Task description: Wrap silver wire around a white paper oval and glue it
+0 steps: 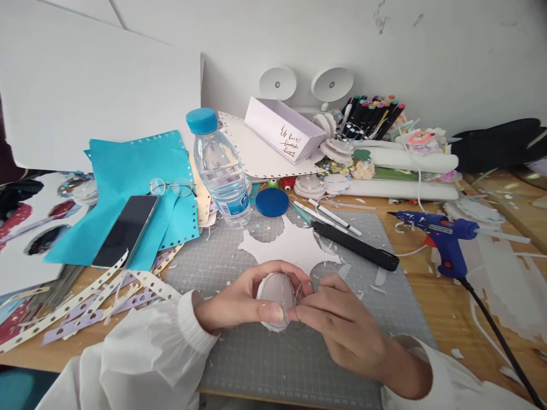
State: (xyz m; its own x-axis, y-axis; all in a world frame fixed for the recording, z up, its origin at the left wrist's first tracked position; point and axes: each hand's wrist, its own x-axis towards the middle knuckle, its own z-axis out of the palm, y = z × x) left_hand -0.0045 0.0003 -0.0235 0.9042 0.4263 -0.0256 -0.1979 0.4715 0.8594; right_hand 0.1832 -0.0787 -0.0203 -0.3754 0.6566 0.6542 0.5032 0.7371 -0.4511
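My left hand [256, 302] is closed around a round white paper piece [273, 293], its thumb pressed on the near face. Thin wire [298, 302] loops over and beside that piece. With fingers pinched, my right hand [342, 319] grips the wire at the piece's right edge. Both hands are held above a grey cutting mat [256, 364]. Just beyond them lies a white paper sheet [286, 245] with scalloped cut-outs. A black utility knife [356, 245] rests on the mat behind my right hand.
A blue glue gun [448, 239] with its cable lies at the right. A water bottle [220, 171] stands behind the mat, near a blue lid [272, 203]. To the left, a phone [126, 230] and glasses [173, 187] rest on blue paper [128, 159]. Paper strips [102, 302] lie front left.
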